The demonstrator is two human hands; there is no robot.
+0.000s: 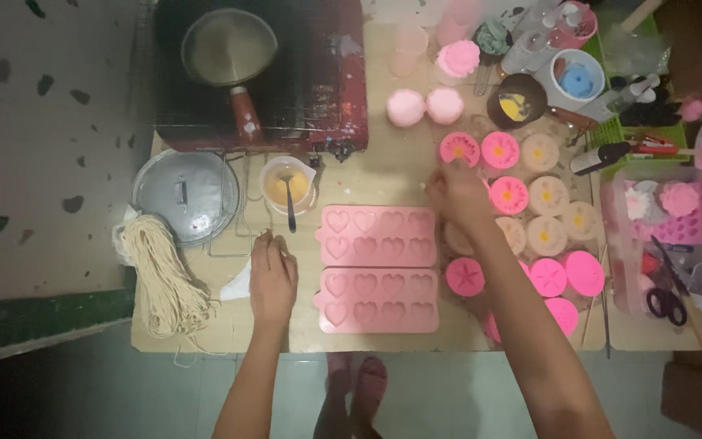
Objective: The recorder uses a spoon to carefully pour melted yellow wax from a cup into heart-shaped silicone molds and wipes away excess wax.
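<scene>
Round pink moulds sit in rows on the right of the tabletop; the right hand reaches among them, fingers curled, whether pinching anything I cannot tell. Left hand rests loosely closed, holding nothing visible, beside two pink heart trays, near a cup of yellow liquid.

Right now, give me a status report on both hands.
Left hand flat on table, beside heart moulds. Right hand on round moulds. Nothing blocking.
</scene>
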